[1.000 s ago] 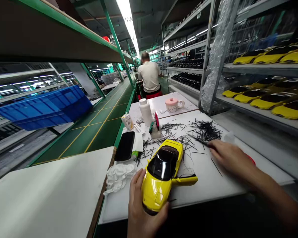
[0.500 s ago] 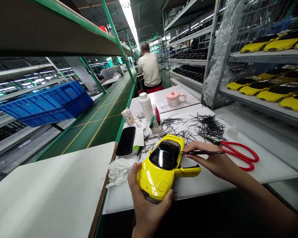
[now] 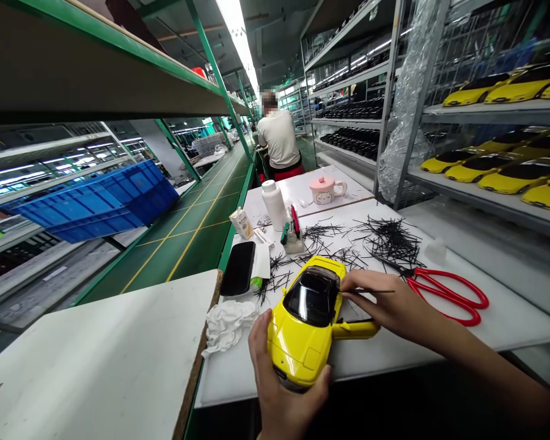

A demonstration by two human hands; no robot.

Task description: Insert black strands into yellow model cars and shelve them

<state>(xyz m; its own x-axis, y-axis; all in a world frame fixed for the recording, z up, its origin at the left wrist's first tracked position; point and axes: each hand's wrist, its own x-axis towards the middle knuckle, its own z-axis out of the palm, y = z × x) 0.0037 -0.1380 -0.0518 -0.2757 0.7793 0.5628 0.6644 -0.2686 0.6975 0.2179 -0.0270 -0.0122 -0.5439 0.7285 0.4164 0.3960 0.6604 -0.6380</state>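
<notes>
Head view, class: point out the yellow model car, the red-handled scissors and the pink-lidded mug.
yellow model car (image 3: 297, 351), head view, on its hood
red-handled scissors (image 3: 470, 282), head view, on the upper handle loop
pink-lidded mug (image 3: 323, 194), head view, on its white body

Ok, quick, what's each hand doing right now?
Left hand: closed, holding a yellow model car.
Right hand: closed, pinching a thin black rod.
</notes>
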